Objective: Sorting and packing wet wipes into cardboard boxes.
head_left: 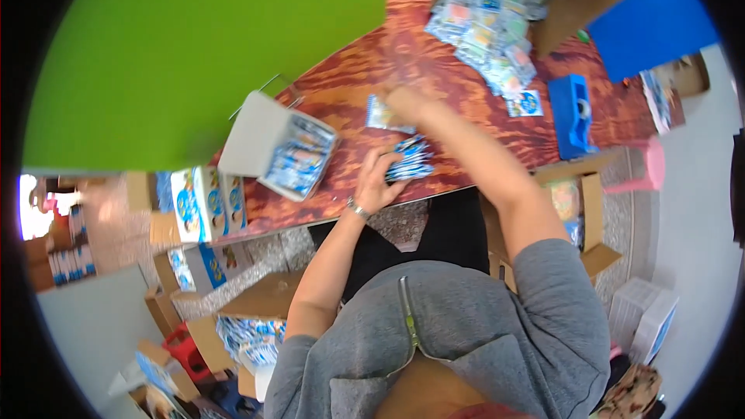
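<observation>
My left hand is closed round a bundle of small blue-and-white packets, held on edge near the front of the table. Just beyond it, my right hand reaches over the tabletop, its fingers smeared by motion. A single flat packet lies under or against those fingers; whether they grip it I cannot tell. Left of my hands stands a white carton with its lid up, holding rows of similar packets. At the far side, a heap of loose clear packets spills from a cardboard box.
A blue tape dispenser stands at the right, with one packet beside it. White-and-blue cartons sit at the table's left corner. A green panel borders the far left. Below are open boxes and a pink stool.
</observation>
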The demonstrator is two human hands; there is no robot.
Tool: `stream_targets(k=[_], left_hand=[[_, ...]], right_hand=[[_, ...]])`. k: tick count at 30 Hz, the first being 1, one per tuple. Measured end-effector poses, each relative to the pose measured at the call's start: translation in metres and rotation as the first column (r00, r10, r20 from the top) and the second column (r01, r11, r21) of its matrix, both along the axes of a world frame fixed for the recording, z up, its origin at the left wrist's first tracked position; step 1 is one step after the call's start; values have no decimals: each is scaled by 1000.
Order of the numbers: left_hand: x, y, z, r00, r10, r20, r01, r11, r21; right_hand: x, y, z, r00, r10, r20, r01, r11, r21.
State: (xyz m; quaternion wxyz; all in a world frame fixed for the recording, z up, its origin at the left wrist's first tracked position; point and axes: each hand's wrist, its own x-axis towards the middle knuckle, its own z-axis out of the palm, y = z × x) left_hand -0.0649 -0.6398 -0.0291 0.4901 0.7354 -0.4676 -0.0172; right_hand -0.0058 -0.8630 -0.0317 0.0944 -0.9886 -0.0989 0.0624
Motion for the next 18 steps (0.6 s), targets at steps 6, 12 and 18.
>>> stream_targets(k=[6, 12, 18], left_hand=[[-10, 5, -9, 997, 68, -39, -68, 998, 18], [-13, 5, -10, 996, 77, -37, -76, 997, 20], [-13, 4, -12, 995, 90, -30, -89, 995, 33]], right_hand=[[-52, -37, 23, 965, -255, 57, 238, 949, 208], [-130, -189, 85, 967, -228, 113, 252, 916, -312], [-138, -217, 52, 978, -209, -17, 196, 940, -280]])
